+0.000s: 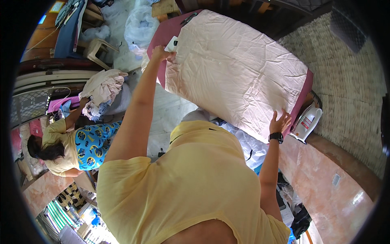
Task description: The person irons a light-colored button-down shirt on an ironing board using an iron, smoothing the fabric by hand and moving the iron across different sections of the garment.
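A pale pink garment point(239, 69) with a few small buttons and many creases lies spread over a maroon-covered ironing board point(162, 28). At the board's left end, my left hand point(161, 53) is closed on the garment's edge, beside a small white piece with a dark mark point(172, 43). My right hand point(280, 122), with a dark watch on its wrist, rests at the garment's near right corner with its fingers spread. Just right of that hand, a white iron point(307, 123) stands off the board's right end.
Another person point(65, 146) is at the left, one hand by a heap of clothes point(106, 85). A plastic stool point(99, 52) and clear plastic bags point(141, 26) are at the back left. A stone-patterned ledge point(321, 171) runs along the right, near a woven mat point(349, 81).
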A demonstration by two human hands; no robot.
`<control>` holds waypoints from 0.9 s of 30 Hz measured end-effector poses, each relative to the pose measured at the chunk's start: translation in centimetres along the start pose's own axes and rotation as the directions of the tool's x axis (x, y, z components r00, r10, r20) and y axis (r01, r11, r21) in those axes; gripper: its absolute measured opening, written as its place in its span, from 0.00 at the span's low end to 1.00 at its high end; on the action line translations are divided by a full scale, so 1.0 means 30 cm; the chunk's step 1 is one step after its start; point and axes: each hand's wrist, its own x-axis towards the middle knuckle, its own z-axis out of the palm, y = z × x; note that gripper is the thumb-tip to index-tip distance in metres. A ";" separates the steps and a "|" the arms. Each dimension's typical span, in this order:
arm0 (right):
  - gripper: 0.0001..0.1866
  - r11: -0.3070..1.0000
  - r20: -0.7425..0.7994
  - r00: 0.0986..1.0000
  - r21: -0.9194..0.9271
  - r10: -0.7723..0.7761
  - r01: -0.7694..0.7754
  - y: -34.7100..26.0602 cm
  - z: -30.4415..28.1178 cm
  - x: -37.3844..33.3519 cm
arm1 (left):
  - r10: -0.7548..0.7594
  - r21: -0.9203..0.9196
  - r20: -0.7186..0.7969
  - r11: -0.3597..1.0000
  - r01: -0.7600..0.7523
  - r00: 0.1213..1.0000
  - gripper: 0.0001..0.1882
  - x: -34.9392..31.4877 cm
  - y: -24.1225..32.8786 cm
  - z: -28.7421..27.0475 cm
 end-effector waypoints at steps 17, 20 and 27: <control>0.20 0.996 -0.035 0.996 0.022 0.085 -0.084 0.008 0.019 0.012 | 0.546 -0.046 -0.237 0.820 -0.570 0.804 0.13 -0.325 0.096 0.131; 0.18 0.994 -0.087 0.994 0.095 0.060 -0.051 0.020 0.014 0.007 | 0.439 -0.072 -0.292 0.876 -0.477 0.850 0.09 -0.277 0.085 0.114; 0.18 0.994 -0.210 0.976 0.079 -0.052 0.070 0.075 0.010 0.129 | 0.644 -0.088 -0.164 0.745 -0.661 0.748 0.13 -0.285 0.173 0.105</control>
